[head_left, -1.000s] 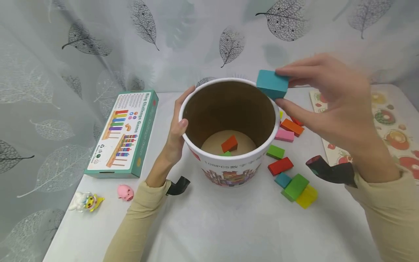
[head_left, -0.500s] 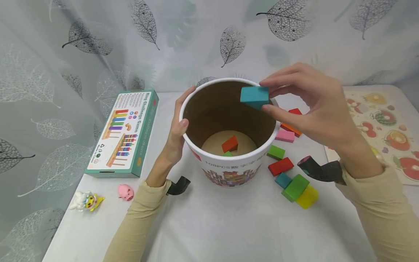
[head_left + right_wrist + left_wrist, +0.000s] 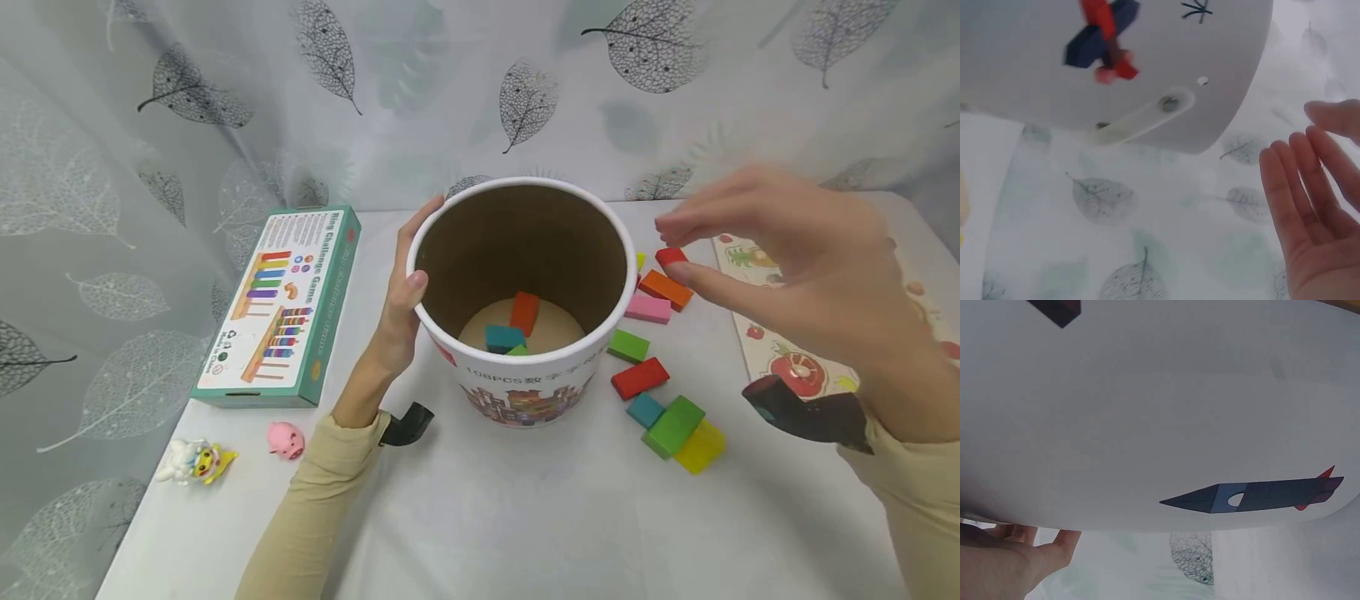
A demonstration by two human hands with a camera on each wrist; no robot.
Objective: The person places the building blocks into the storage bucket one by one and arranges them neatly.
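A white printed bucket (image 3: 540, 392) stands upright in the middle of the table. My left hand (image 3: 397, 312) holds its left side, thumb at the rim and fingers along the outer wall. Inside, on the bottom, lie a blue block (image 3: 506, 337), an orange-red block (image 3: 524, 313) and a partly hidden green block (image 3: 517, 351). My right hand (image 3: 810, 267), blurred, is up to the right of the bucket, thumb and fingers apart with nothing between them. The right wrist view shows its fingers (image 3: 1297, 187) extended beside the bucket wall (image 3: 1210, 112).
Several loose blocks lie right of the bucket, among them a red block (image 3: 640, 378), a pink block (image 3: 648, 308) and a green block (image 3: 675, 427). A fruit-picture board (image 3: 798, 367) lies at the right. A game box (image 3: 273, 308), a pink pig (image 3: 286, 439) and small figurines (image 3: 197, 461) are left.
The right hand carried the blue block over the bucket and let it go; the block now lies inside. The hand has moved back right. The orange-red block inside has shifted. The left hand stayed put.
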